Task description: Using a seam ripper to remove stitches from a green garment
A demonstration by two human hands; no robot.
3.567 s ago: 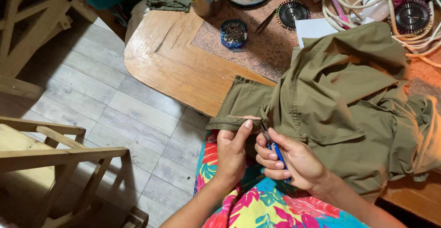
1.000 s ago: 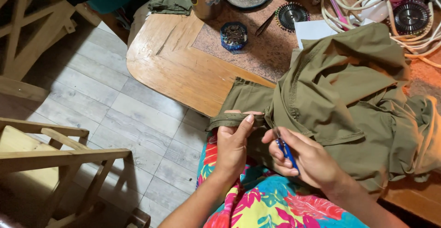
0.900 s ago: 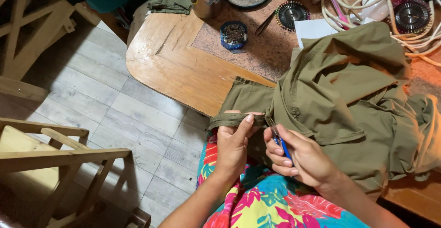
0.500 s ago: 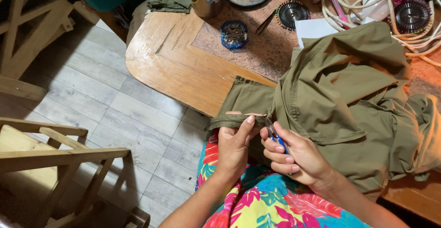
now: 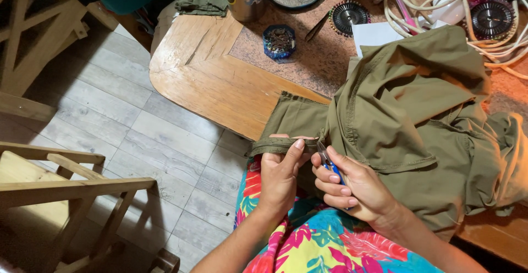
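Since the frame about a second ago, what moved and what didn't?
The right hand, with the small blue-handled tool, has drawn in from a slightly pulled-back spot, so the tool's tip sits against the folded hem of the olive garment, next to the left hand. The left hand kept its pinch on the hem. Garment, wooden table and pin dish unchanged.

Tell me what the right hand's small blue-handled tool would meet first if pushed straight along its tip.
The right hand points its small blue-handled cutting tool up-left. Its tip already sits at the folded hem of the olive-green fabric garment, beside the left hand's thumb, so it would likely meet that hem first.
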